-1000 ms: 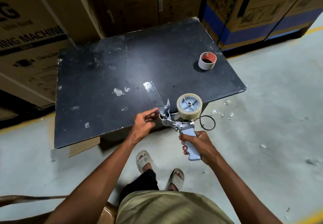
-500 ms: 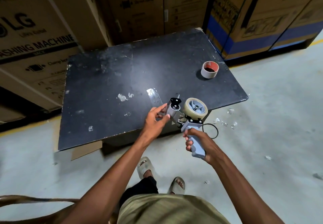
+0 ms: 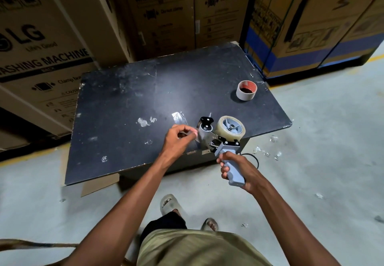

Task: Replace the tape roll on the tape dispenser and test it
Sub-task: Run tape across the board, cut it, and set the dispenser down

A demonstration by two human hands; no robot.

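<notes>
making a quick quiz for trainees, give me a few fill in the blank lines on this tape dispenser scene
1. The right hand grips the tape dispenser by its grey ____.
2. The clear tape roll sits mounted on the ____.
3. The empty cardboard core stands on the ____ table.
4. The left hand pinches the loose tape end beside the dispenser's front ____.

Missing words: handle; dispenser; black; roller

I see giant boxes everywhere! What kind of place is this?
Probably a warehouse or storeroom: tall washing machine cartons stacked along the back, a bare concrete floor with a painted yellow line.
</notes>
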